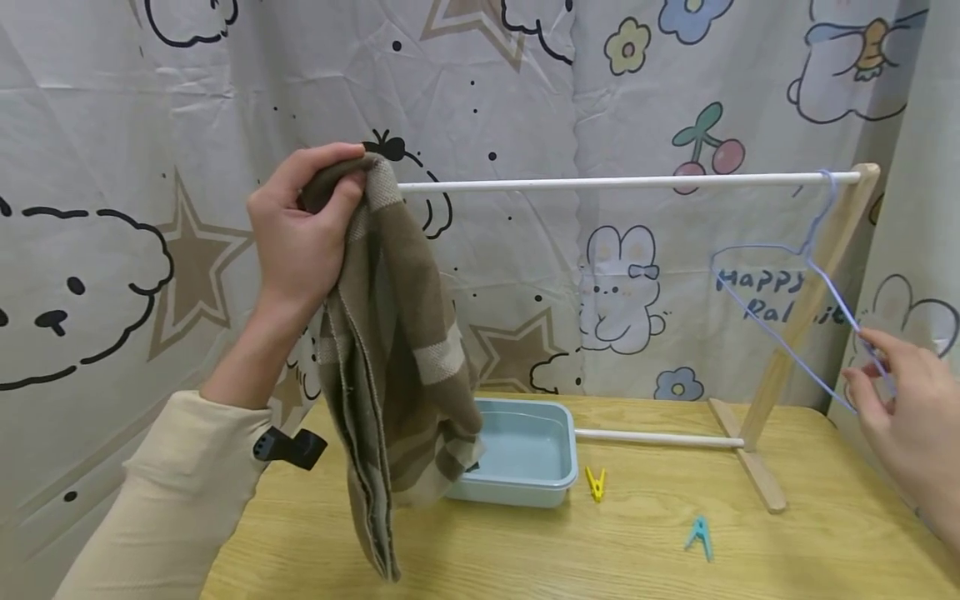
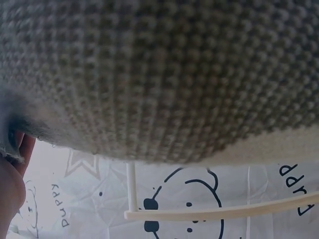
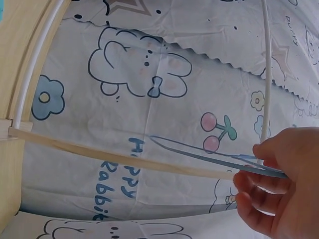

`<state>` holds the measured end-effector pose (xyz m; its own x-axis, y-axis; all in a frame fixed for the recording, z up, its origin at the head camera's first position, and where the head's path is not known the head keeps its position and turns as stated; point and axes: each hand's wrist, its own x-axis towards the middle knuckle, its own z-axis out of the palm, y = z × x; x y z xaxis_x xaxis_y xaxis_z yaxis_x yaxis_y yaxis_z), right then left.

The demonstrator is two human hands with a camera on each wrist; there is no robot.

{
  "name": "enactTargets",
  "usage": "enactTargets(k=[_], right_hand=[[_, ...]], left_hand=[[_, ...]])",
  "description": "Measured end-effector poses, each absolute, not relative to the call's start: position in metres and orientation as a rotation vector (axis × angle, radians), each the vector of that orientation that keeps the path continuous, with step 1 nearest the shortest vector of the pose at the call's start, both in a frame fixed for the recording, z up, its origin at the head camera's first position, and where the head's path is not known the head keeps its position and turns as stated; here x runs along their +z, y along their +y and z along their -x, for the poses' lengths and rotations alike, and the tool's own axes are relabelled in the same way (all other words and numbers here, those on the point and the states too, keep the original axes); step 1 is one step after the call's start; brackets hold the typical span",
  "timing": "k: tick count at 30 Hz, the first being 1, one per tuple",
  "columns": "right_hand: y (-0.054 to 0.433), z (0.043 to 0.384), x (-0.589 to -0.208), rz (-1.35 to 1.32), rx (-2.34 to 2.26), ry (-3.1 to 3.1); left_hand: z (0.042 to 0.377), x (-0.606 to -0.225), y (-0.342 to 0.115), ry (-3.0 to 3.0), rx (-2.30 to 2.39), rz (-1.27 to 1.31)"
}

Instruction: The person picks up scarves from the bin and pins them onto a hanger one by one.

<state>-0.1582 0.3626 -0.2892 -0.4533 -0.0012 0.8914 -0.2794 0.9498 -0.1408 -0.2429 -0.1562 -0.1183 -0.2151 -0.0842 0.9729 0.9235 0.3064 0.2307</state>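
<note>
In the head view my left hand (image 1: 296, 225) pinches the top of a brown and beige plaid knit cloth (image 1: 408, 300). The cloth hangs down in folds and overlaps the left part of the white rail. Its knit surface (image 2: 159, 84) fills most of the left wrist view. A thin blue-purple clothes hanger (image 1: 807, 250) has its hook over the rail near the right end. My right hand (image 1: 911, 400) pinches the hanger's lower right corner between thumb and fingers. The right wrist view shows the hanger (image 3: 199, 155) nearly edge-on, running into the right hand (image 3: 279, 184).
The white rail (image 1: 600, 182) joins a wooden post (image 1: 787, 333) on the right. A light blue basin (image 1: 517, 493) stands on the wooden table (image 1: 525, 558), partly behind the cloth. A yellow clothespin (image 1: 596, 484) and a teal clothespin (image 1: 700, 533) lie nearby. A printed curtain (image 1: 510, 267) hangs behind.
</note>
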Motion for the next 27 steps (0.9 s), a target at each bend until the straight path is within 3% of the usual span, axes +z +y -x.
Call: enactTargets(k=[19,27], right_hand=[[0.371,0.152,-0.301,-0.183,0.151,-2.199],[0.374,0.154,-0.304,-0.207,0.299,-2.131]], left_hand=[[0.245,-0.121,-0.157,-1.482,-1.145,0.841],[0.243,-0.119,-0.153,-1.456,-1.191,0.824]])
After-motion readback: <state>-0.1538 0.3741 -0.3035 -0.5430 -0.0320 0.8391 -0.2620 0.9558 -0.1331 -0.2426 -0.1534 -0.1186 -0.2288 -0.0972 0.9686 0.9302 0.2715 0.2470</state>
